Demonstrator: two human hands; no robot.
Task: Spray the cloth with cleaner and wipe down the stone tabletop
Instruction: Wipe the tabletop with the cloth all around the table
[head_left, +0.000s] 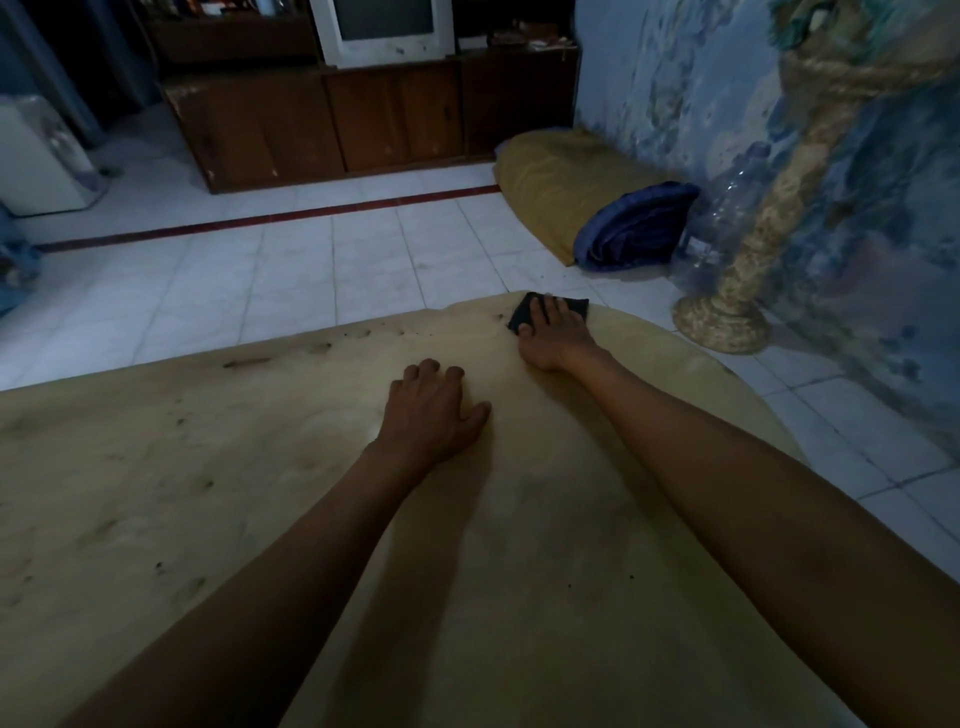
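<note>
Cloth (524, 312): we are pressing it flat under the right hand (558, 332), at the far edge of the table (208, 467). Dark, small, folded; we are judging it soft, light and limp, likely damp. It will be bunching if pushed by one corner, so we are keeping the palm and spread fingers on its middle, where the hold is best.

Right hand: lying open and flat on the cloth, fingers splayed, arm reaching well forward.

Left hand (434, 410): resting on the bare table nearer to us than the right hand and just to its left, fingers slightly curled, holding nothing. We are taking it as bracing.

Table: pale tan stone, rounded rim beyond the right hand. Dark specks and smears are showing left of both hands and along the far rim. We are judging it hard and smooth, so the cloth should be sliding easily.

Sprayer: we are seeing none.

Room: dim. White tiled floor (311, 260) beyond the hands; ornate stand (727, 322) and bedding (597, 208) to the right.
</note>
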